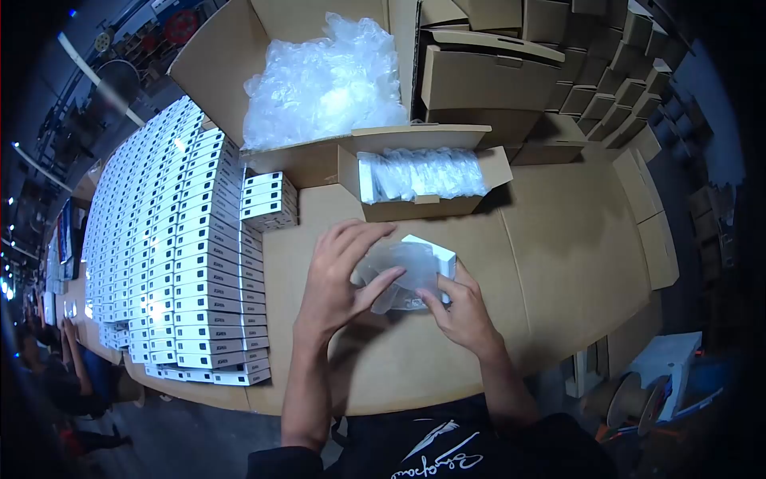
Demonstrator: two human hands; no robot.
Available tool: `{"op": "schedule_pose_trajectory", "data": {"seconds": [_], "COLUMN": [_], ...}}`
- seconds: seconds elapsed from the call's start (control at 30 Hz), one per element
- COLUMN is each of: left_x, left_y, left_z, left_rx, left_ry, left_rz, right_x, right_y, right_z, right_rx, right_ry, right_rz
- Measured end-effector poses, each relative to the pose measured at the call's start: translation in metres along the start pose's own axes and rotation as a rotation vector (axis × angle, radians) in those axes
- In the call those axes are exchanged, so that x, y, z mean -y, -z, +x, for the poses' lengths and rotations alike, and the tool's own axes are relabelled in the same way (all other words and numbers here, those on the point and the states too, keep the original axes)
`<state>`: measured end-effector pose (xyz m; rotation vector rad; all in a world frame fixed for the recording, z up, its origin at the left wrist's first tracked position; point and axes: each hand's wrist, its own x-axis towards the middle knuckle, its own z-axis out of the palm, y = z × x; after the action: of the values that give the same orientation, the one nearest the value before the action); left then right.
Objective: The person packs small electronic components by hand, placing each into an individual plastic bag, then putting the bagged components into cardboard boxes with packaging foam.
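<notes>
In front of my chest, a small white box [444, 259] is partly covered by a translucent plastic bag [407, 267]. My right hand [464, 313] closes on the box and bag from the right, its thumb pressing on the film. On the other side, my left hand [339, 267] has its thumb against the bag and its fingers curved over the top; the bag's left edge lies between them. Just beyond my hands stands an open carton [423, 210] holding a row of items in clear plastic, with a white box face at its left end.
Stacked white boxes [219, 287] fill the left of the table [447, 367], with a smaller stack [269, 199] beside them. A large carton [215, 64] of clear plastic bags [327, 88] stands behind. Brown cartons [495, 80] are piled back right. Another person [76, 359] is far left.
</notes>
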<state>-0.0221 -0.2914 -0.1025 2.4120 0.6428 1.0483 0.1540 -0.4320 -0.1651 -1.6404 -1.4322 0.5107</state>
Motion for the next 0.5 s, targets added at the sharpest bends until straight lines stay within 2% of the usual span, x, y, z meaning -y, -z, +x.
{"op": "schedule_pose_trajectory", "data": {"seconds": [0.1, 0.23, 0.4, 0.5], "left_x": [0.008, 0.009, 0.0, 0.0], "left_y": [-0.005, -0.009, -0.003, 0.002], "left_z": [0.005, 0.004, 0.001, 0.002], "left_rx": [0.054, 0.02, 0.288, 0.38], "left_ry": [-0.074, -0.063, 0.059, 0.15], "left_rz": [0.048, 0.036, -0.08, -0.003], "right_x": [0.001, 0.005, 0.002, 0.007], "right_y": [0.0, 0.001, 0.002, 0.007], "right_z": [0.006, 0.007, 0.008, 0.01], "right_rx": [-0.002, 0.01, 0.055, 0.114], "right_ry": [0.02, -0.024, 0.029, 0.042], "right_rz": [0.002, 0.021, -0.021, 0.005]}}
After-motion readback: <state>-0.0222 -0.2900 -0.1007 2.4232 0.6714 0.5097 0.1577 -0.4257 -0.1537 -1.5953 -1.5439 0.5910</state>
